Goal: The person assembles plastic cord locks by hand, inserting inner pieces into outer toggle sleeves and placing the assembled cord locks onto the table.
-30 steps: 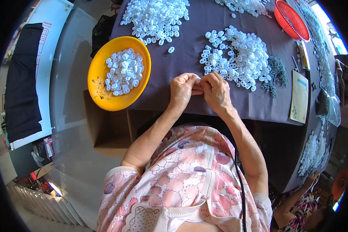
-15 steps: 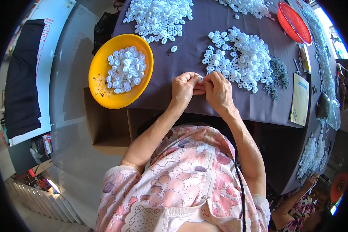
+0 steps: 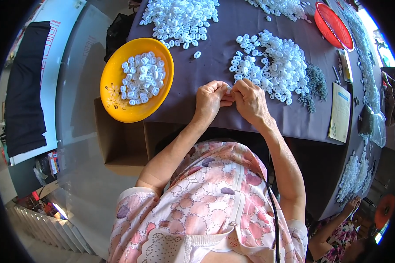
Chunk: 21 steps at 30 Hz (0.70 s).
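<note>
At the near edge of the cloth-covered table, my left hand [image 3: 210, 100] and my right hand [image 3: 251, 100] meet with fingertips pinched. A small white plastic piece [image 3: 228, 89] sits between them, mostly covered by the fingers. My left thumb and finger grip it. My right fingertips press at its other side; whether they hold a separate part is hidden. Just beyond my right hand lies a heap of white oval two-hole plastic pieces [image 3: 285, 65]. Beside that heap is a pile of tiny grey parts [image 3: 316, 83], too small to make out singly.
To the left, a yellow bowl [image 3: 112, 57] holds similar white pieces, above an open cardboard box [image 3: 120, 142]. Another white heap [image 3: 180, 19] lies farther back. A red basket [image 3: 333, 26] and a booklet [image 3: 340, 111] are on the right. Another person's arm [image 3: 333, 234] shows lower right.
My right hand has turned slightly and its elbow has swung a little outward. The fingers now cover more of the white piece. My left hand has barely shifted.
</note>
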{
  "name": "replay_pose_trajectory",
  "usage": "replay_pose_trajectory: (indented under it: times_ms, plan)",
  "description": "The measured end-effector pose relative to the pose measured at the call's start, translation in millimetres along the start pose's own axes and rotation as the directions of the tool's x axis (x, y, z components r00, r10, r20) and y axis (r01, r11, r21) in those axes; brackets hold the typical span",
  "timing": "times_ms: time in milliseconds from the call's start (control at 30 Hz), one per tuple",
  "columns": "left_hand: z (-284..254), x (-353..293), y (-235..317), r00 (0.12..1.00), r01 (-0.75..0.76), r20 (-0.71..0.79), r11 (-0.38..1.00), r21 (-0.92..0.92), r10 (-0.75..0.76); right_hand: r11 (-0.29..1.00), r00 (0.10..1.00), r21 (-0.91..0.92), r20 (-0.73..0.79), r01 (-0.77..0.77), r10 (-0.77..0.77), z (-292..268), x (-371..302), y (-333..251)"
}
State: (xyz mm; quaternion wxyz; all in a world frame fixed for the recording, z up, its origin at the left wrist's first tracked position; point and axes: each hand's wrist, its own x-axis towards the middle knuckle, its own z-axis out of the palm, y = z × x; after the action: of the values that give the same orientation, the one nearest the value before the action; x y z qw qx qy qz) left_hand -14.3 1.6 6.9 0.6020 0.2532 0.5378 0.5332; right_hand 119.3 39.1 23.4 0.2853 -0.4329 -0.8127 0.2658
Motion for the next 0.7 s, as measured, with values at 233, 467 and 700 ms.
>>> replay_pose_trajectory:
  times_ms: [233, 467, 700]
  plan:
    - [1, 1, 0, 1.000, -0.015, 0.000, 1.000, 0.005, 0.015, 0.982, 0.993, -0.152, 0.043, 0.115, -0.110, 2, -2, 1]
    - [0, 0, 3, 1.000, 0.019, -0.018, 1.000, -0.021, -0.020, 0.998, 0.991, -0.063, -0.134, -0.023, 0.014, 12, -8, -3]
    - [-1, 3, 1, 1.000, 0.021, 0.004, 1.000, 0.008, -0.021, 0.987, 0.995, -0.146, -0.066, 0.062, -0.073, 7, -4, -3]
